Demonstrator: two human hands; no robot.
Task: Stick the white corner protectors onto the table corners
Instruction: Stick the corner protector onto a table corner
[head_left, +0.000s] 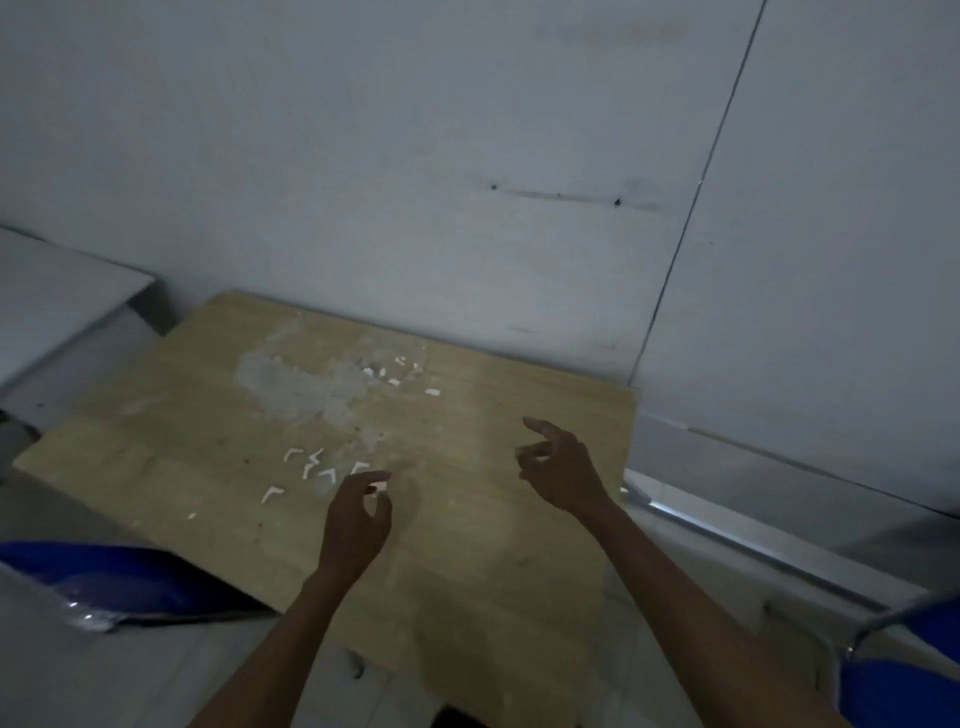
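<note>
Several white L-shaped corner protectors (311, 465) lie loose in the middle of the pale wooden table (493, 545). My left hand (356, 525) hovers just right of them, fingers curled, pinching a small white corner protector (376, 487) at its fingertips. My right hand (558, 470) is raised above the table's right side. Its index finger points away and its thumb meets the other curled fingers. Whether it holds anything is too dim to see. The table's far right corner (631, 392) and far left corner (221, 299) are bare wood.
Small white scraps (395, 376) lie on a grey worn patch (306, 382) toward the wall. A grey wall stands right behind the table. A blue chair seat (119, 577) is at the near left, another blue chair (904, 686) at the near right, and a grey desk (57, 291) at the far left.
</note>
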